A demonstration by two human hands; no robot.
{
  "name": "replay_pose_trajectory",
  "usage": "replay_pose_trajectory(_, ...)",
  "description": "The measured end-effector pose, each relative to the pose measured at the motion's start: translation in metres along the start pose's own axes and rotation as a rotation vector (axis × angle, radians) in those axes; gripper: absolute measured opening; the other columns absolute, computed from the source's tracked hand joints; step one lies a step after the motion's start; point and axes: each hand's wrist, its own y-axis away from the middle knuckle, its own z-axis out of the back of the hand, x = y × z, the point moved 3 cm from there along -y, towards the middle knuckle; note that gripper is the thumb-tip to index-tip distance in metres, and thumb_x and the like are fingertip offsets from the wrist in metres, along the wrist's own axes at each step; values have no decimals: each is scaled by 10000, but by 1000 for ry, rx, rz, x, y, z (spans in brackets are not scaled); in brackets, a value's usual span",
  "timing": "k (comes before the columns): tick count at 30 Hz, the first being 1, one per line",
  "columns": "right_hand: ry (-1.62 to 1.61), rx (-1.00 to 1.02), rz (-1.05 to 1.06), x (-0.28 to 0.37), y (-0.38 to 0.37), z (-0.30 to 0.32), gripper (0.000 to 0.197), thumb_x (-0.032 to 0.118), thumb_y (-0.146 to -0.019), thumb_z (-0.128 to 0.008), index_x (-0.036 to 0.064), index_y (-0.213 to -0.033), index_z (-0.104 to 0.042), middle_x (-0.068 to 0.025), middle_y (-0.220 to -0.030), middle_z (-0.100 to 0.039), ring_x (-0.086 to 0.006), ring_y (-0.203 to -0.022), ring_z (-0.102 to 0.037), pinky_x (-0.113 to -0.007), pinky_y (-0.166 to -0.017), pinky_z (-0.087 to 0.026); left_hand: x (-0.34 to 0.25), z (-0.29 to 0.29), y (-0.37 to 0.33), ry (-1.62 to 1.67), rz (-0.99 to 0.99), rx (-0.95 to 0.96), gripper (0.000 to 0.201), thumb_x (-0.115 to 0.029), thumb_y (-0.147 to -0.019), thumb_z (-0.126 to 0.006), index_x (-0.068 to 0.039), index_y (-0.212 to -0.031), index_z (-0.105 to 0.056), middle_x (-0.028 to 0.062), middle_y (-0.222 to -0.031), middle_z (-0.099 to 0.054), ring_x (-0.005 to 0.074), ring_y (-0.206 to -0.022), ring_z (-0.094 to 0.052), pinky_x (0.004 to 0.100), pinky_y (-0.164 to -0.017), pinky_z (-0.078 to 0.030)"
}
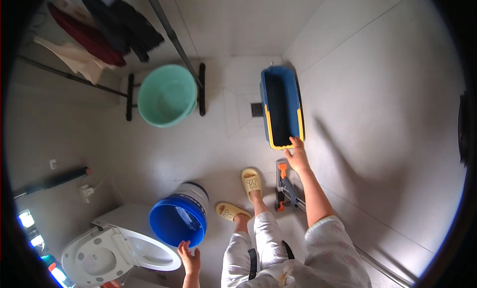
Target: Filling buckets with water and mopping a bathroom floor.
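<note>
A long blue rectangular tub (281,102) with a yellow edging along its near half lies on the floor by the right wall. My right hand (297,159) is at its near yellow end, fingers apart, with the fingertips over the rim. Whether they touch the rim, I cannot tell. A round blue bucket (159,208) with a white lower part stands left of my feet, its mouth tilted toward me. Close to the bucket's near rim is my left hand (190,260), fingers spread and holding nothing.
A green basin (168,96) sits between the feet of a clothes rack (201,89) hung with clothes (89,37). At the lower left is a toilet (149,251). A mop head with orange clips (282,186) lies near my yellow slippers (252,181). A floor drain (256,109) adjoins the tub.
</note>
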Motion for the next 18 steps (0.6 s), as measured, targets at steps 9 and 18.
replay_pose_trajectory(9, -218, -998, 718, 256, 77, 381, 299, 55, -766, -493, 5, -1060, -469, -111, -1103, -477, -208, -977, -477, -300, -771, -412, -34, 49, 14, 133, 12, -125, 540, -48, -635, -570, -118, -1123, -349, 118, -1201, -240, 265, -930, -439, 351, -714, -416)
replay_pose_trajectory(18, 422, -1324, 718, 357, 110, 573, 389, 173, -772, -544, 43, -1124, -441, -105, -1099, -482, -191, -991, -464, -299, -848, -358, -102, 90, 2, 216, -221, -193, 533, -79, -682, -571, -118, -1164, -346, 120, -1217, -230, 274, -985, -435, 342, -772, -410)
